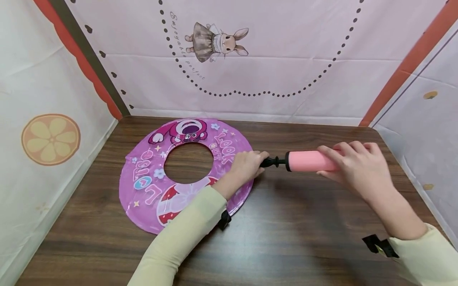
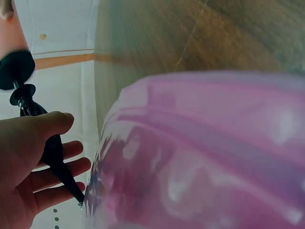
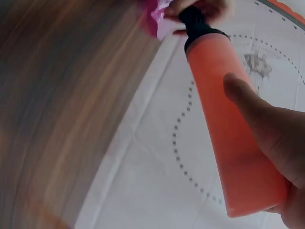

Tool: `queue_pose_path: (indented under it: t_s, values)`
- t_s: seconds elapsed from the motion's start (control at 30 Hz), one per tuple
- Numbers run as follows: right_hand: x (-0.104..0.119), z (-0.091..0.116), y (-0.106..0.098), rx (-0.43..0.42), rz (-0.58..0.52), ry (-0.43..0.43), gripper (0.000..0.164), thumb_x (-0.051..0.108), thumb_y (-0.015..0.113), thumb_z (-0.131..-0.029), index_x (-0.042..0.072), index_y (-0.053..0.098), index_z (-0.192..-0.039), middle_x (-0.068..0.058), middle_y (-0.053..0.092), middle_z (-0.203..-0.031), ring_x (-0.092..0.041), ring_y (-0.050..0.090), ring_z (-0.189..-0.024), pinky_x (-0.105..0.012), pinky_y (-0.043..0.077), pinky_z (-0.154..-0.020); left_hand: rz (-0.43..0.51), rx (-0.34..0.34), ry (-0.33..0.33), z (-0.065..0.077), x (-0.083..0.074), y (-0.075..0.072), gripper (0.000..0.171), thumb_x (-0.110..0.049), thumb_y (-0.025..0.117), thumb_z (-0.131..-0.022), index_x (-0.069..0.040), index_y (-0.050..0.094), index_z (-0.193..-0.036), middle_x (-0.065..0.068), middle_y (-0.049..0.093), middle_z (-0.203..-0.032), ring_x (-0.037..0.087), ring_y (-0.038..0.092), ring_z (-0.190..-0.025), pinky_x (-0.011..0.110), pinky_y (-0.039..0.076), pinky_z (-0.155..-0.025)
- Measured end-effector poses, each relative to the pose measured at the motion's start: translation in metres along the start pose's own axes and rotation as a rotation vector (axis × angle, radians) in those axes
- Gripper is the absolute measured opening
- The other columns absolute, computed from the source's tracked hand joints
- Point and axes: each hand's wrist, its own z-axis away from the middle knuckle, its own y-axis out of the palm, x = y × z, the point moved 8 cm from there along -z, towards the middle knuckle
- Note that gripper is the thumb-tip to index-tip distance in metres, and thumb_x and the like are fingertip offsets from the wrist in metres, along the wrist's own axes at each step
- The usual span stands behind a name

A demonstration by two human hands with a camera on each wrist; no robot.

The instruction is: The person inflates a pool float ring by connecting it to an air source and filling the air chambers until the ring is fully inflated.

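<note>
A pink hand pump (image 1: pixel 308 161) is held level above the table, to the right of a partly inflated purple swim ring (image 1: pixel 152 163). My right hand (image 1: pixel 365 171) grips its barrel from the right, thumb along the side in the right wrist view. At the other end, my left hand (image 1: pixel 245 165) holds the black nozzle (image 2: pixel 59 167) between thumb and fingers, over the ring's right edge. The nozzle's tip meets the ring's edge in the left wrist view. Flower, bear and strawberry prints cover the ring, and its hole shows the wood beneath.
The brown wooden table (image 1: pixel 286 238) extends under everything. Behind it hangs a pink cloth (image 1: pixel 286 43) with a rabbit print, and pale cloths (image 1: pixel 53 87) stand at both sides. Black straps sit on both sleeves near the wrists.
</note>
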Motion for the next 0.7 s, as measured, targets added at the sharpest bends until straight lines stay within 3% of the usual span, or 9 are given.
queue_pose_path:
  t_s: [0.13,0.23,0.37,0.53,0.7]
  values:
    - [-0.02,0.008,-0.021,-0.009,0.013,0.022,0.071,0.069,0.021,-0.088,0.015,0.064,-0.106,-0.013,0.063,-0.083,-0.037,0.056,-0.073,-0.052,0.037,-0.061,0.02,0.014,0.001,-0.001,0.002,0.0,0.029,-0.033,0.067,-0.083,-0.02,0.059,-0.108,-0.002,0.069,-0.088,0.016,0.062,-0.065,0.029,0.049,-0.05]
    - [-0.037,0.013,-0.042,-0.065,0.026,0.056,0.071,0.069,0.023,-0.088,0.015,0.065,-0.103,-0.014,0.063,-0.083,-0.038,0.055,-0.074,-0.055,0.037,-0.065,0.054,0.037,-0.006,-0.002,0.004,0.001,0.028,-0.032,0.066,-0.083,-0.019,0.059,-0.107,-0.002,0.068,-0.088,0.016,0.062,-0.067,0.029,0.05,-0.051]
    - [-0.047,0.016,-0.057,-0.11,0.03,0.079,0.069,0.068,0.026,-0.088,0.014,0.066,-0.101,-0.016,0.062,-0.083,-0.041,0.054,-0.075,-0.057,0.037,-0.071,0.2,0.09,-0.038,-0.004,0.008,0.005,0.026,-0.025,0.068,-0.082,-0.017,0.057,-0.105,0.0,0.066,-0.093,0.017,0.062,-0.077,0.029,0.052,-0.06]
    - [-0.033,0.007,-0.046,-0.075,0.041,0.052,0.067,0.065,0.021,-0.091,0.016,0.064,-0.104,-0.015,0.061,-0.085,-0.04,0.054,-0.078,-0.057,0.036,-0.069,0.359,0.149,-0.037,-0.006,0.008,0.01,0.022,-0.016,0.066,-0.083,-0.013,0.053,-0.1,0.002,0.062,-0.093,0.017,0.059,-0.083,0.029,0.051,-0.071]
    - [-0.001,-0.006,-0.02,-0.062,0.027,-0.019,0.044,0.044,0.033,-0.093,0.016,0.062,-0.109,-0.016,0.059,-0.087,-0.041,0.053,-0.078,-0.057,0.036,-0.065,0.427,0.16,-0.003,-0.007,0.0,0.011,0.017,-0.017,0.063,-0.086,-0.011,0.05,-0.094,0.003,0.058,-0.089,0.016,0.056,-0.08,0.029,0.05,-0.071]
